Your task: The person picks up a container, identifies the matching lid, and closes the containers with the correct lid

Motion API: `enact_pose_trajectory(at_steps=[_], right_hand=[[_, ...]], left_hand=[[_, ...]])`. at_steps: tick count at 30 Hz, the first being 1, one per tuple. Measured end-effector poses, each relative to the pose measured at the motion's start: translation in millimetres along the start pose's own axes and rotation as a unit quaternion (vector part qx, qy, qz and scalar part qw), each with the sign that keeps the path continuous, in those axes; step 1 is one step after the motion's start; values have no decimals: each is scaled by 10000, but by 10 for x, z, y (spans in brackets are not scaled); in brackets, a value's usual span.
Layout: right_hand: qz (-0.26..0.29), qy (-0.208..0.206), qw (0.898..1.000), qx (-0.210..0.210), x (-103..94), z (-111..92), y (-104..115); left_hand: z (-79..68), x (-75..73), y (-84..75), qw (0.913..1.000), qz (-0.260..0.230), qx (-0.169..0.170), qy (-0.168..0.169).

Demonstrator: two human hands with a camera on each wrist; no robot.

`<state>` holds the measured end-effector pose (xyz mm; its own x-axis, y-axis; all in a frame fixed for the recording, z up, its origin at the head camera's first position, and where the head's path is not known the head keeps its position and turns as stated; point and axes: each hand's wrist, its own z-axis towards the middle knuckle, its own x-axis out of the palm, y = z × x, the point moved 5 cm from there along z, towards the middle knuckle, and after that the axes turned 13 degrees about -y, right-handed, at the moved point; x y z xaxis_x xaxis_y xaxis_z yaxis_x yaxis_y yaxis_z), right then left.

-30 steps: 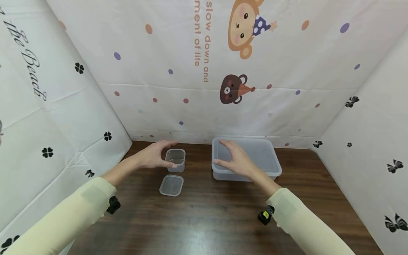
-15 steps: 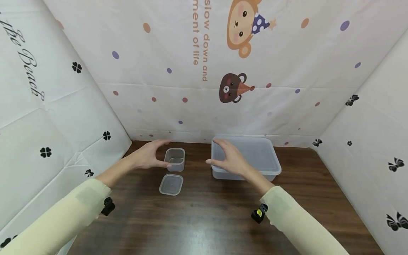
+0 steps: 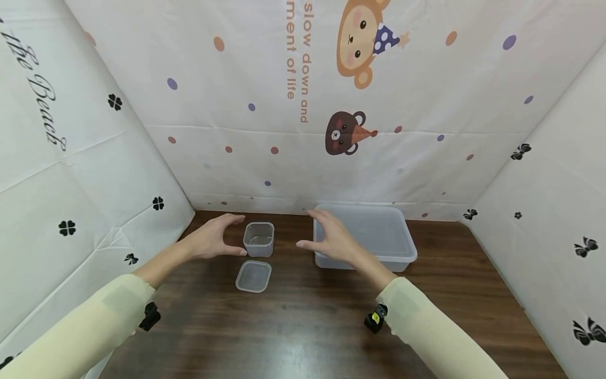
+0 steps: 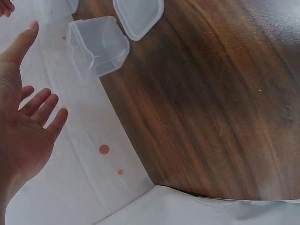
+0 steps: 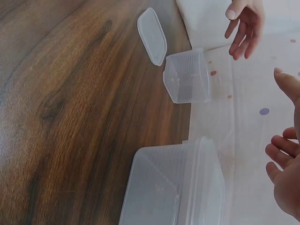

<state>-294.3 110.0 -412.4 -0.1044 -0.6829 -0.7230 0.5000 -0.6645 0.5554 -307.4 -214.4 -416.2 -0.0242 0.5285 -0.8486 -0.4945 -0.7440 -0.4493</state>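
A small clear plastic container (image 3: pixel 259 247) stands uncovered near the back of the table, its square lid (image 3: pixel 253 276) lying flat in front of it. My left hand (image 3: pixel 213 239) hovers just left of that container, thumb and fingers spread apart, holding nothing. In the left wrist view the container (image 4: pixel 105 44) stands apart from the hand (image 4: pixel 28 122). To the right sits a large lidded plastic box (image 3: pixel 374 231). Over its left side is my right hand (image 3: pixel 333 239), likewise spread and holding nothing. The right wrist view shows the hand (image 5: pixel 288 164) clear of the box (image 5: pixel 159 183).
The dark wooden table (image 3: pixel 293 321) is bounded by a white printed cloth at the back (image 3: pixel 227 168) and on both sides. A small black device (image 3: pixel 150 317) is strapped at the left sleeve cuff, and another black device (image 3: pixel 376 318) at the right one.
My left hand has drawn back leftward from the small container. The right hand has shifted left across the large box. Containers and lid have stayed put.
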Motion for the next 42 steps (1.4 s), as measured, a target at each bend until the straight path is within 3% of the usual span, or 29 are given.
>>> enact_pose_trajectory(at_steps=[13, 20, 30, 42], right_hand=[[84, -49, 9994, -346, 119, -4, 111], [18, 77, 9991, -427, 292, -4, 146], [85, 217, 9985, -502, 452, -43, 235], [-150, 445, 9973, -564, 638, -160, 257]], left_hand=[[-157, 12, 83, 9999, -116, -21, 11], [-229, 32, 151, 9997, -186, -85, 96], [-315, 177, 202, 9996, -210, -84, 138], [-339, 327, 199, 9994, -42, 218, 253]])
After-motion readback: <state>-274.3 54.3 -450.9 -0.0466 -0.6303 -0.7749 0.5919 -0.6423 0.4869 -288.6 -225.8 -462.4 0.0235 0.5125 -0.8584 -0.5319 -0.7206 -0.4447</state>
